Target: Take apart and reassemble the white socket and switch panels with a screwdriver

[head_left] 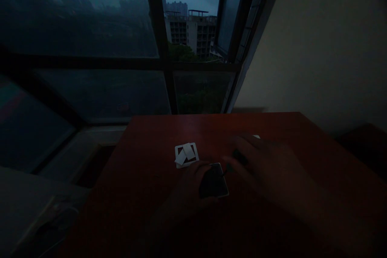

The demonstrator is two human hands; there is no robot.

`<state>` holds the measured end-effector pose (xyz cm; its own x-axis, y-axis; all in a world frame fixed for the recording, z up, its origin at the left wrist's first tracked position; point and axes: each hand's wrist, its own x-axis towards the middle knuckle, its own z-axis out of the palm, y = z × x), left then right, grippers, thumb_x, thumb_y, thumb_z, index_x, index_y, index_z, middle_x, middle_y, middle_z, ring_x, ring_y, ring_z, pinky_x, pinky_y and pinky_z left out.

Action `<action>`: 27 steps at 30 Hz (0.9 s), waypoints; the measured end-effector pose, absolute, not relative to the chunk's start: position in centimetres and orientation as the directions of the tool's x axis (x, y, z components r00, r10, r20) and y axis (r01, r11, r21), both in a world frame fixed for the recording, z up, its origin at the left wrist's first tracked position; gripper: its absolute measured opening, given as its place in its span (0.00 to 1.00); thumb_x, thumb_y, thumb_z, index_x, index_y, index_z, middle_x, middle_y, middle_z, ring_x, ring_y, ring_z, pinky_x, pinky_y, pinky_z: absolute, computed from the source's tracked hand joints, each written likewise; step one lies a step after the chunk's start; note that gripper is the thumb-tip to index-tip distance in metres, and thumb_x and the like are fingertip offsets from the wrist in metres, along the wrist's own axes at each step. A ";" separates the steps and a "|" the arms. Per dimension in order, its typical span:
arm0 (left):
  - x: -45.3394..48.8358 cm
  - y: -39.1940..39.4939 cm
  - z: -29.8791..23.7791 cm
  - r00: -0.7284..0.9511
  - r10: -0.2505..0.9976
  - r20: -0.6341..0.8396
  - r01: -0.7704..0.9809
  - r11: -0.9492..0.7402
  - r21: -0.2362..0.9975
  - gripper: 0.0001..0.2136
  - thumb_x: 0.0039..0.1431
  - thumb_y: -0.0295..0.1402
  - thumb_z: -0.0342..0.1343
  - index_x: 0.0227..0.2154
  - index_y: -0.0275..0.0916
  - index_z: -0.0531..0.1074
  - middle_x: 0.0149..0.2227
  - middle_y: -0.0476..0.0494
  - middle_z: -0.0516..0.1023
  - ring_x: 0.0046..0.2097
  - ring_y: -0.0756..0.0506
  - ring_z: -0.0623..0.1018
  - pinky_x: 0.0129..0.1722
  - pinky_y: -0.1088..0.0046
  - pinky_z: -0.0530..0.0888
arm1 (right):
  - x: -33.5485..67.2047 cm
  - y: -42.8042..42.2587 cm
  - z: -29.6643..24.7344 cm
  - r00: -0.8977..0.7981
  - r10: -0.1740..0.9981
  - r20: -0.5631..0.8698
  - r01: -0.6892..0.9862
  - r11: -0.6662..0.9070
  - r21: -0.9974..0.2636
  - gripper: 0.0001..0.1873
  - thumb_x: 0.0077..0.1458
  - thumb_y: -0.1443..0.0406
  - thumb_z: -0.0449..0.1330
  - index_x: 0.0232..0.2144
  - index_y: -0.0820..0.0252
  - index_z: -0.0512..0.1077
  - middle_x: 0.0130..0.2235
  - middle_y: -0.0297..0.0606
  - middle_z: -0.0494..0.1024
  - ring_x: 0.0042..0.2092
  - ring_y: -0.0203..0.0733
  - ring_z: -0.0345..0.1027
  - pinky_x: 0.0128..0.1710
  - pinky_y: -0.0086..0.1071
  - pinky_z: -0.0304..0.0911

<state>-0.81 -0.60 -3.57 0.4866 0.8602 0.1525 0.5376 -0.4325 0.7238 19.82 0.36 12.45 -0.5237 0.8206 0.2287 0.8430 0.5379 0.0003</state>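
My left hand (189, 187) is closed around the left side of a dark square panel (215, 181) with a thin pale edge, its thumb and fingers at the near and far sides. My right hand (266, 165), slightly blurred, pinches a small dark tool (229, 167) with a thin tip. That tip reaches the right edge of the panel; whether it touches cannot be made out in the dim light. Just beyond my left hand lies a white square frame (177, 154) with two white pieces (189, 150) resting across it.
Everything rests on a reddish-brown table (151, 137). A small white thing (256, 136) shows behind my right hand, mostly hidden. Past the far edge is a window with dark bars (169, 88); a pale wall (317, 48) stands at the right.
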 end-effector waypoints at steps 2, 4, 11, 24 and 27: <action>-0.8 -0.6 -3.7 0.481 0.863 0.152 0.543 -0.430 0.722 0.38 0.43 0.37 0.69 0.57 0.46 0.58 0.59 0.40 0.61 0.59 0.36 0.64 0.58 0.55 0.64 | 19.8 0.5 12.5 -0.493 0.837 0.238 0.866 0.497 0.045 0.14 0.62 0.55 0.48 0.37 0.57 0.67 0.34 0.38 0.75 0.29 0.41 0.67 0.23 0.32 0.45; -0.9 -0.6 -3.8 0.484 0.862 0.149 0.546 -0.431 0.718 0.38 0.43 0.38 0.69 0.58 0.45 0.58 0.59 0.39 0.61 0.59 0.36 0.64 0.58 0.54 0.64 | 19.7 0.4 12.7 -0.492 0.841 0.225 0.864 0.503 0.012 0.10 0.60 0.58 0.50 0.36 0.57 0.66 0.34 0.37 0.74 0.30 0.41 0.67 0.23 0.33 0.45; -0.8 -0.5 -3.6 0.493 0.856 0.153 0.540 -0.440 0.717 0.38 0.43 0.39 0.69 0.58 0.46 0.59 0.59 0.40 0.62 0.59 0.36 0.64 0.58 0.55 0.64 | 19.4 0.0 12.9 -0.540 0.823 0.180 0.819 0.562 -0.113 0.09 0.58 0.65 0.51 0.42 0.56 0.65 0.40 0.38 0.75 0.33 0.40 0.67 0.26 0.32 0.51; -0.7 -0.7 -3.0 0.488 0.863 0.129 0.554 -0.421 0.718 0.37 0.45 0.38 0.68 0.57 0.45 0.58 0.59 0.39 0.61 0.59 0.36 0.64 0.58 0.54 0.64 | 19.5 0.5 12.5 -0.534 0.817 0.219 0.826 0.559 -0.070 0.10 0.60 0.62 0.50 0.41 0.57 0.67 0.39 0.39 0.74 0.33 0.40 0.67 0.26 0.31 0.50; -0.7 -0.7 -3.1 0.485 0.866 0.124 0.563 -0.418 0.713 0.38 0.43 0.37 0.68 0.58 0.46 0.58 0.60 0.40 0.60 0.59 0.36 0.63 0.58 0.54 0.63 | 19.5 0.6 12.8 -0.497 0.838 0.223 0.861 0.508 0.011 0.13 0.62 0.57 0.48 0.38 0.58 0.68 0.35 0.39 0.74 0.30 0.40 0.66 0.24 0.31 0.47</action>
